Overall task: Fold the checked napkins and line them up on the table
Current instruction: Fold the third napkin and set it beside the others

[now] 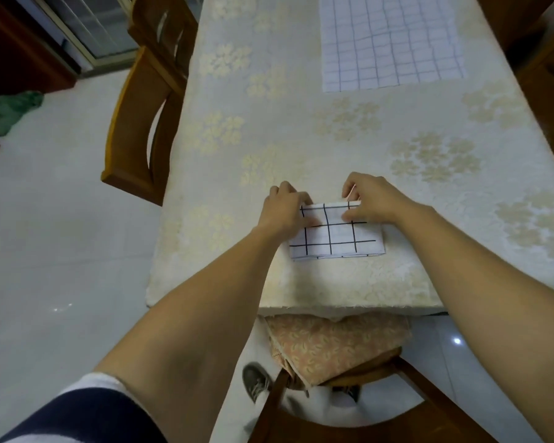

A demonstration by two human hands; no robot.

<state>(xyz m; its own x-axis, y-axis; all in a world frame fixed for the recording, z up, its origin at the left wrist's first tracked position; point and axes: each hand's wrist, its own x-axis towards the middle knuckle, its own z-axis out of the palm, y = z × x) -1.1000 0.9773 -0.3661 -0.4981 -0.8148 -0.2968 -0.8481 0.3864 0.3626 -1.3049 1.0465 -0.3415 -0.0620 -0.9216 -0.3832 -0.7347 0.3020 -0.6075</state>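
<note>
On one table (301, 139), one folded napkin (336, 238), one flat napkin (390, 43).

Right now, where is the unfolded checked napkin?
In the head view, the unfolded checked napkin lies flat at the far end of the table, right of centre, well apart from the folded checked napkin by the near edge.

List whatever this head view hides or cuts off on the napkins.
- Head view: far corners of the folded napkin are covered by the left hand and right hand.
- Its layer count: edges too thin to tell.
- The flat napkin: far edge cut off by the frame's top.
- The table: far end cut off likewise.
</note>
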